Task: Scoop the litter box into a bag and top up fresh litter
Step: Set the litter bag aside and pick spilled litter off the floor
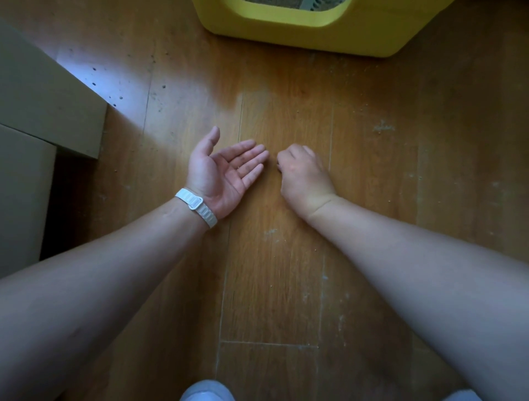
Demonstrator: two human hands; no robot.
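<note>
A yellow litter box (303, 34) stands on the wooden floor at the top edge, its opening showing brown litter and part of a grey scoop (310, 3). My left hand (226, 171) lies palm up near the floor with straight fingers; a few tiny litter grains rest on the palm. It wears a white wristband. Just to its right, my right hand (300, 171) is back up with its fingers curled under, fingertips close to the left fingertips. Whether the right fingers pinch a grain is hidden.
Cardboard boxes (43, 108) stand along the left side. Litter grains and dusty smears (383, 127) are scattered over the wooden floor. My knees show at the bottom edge.
</note>
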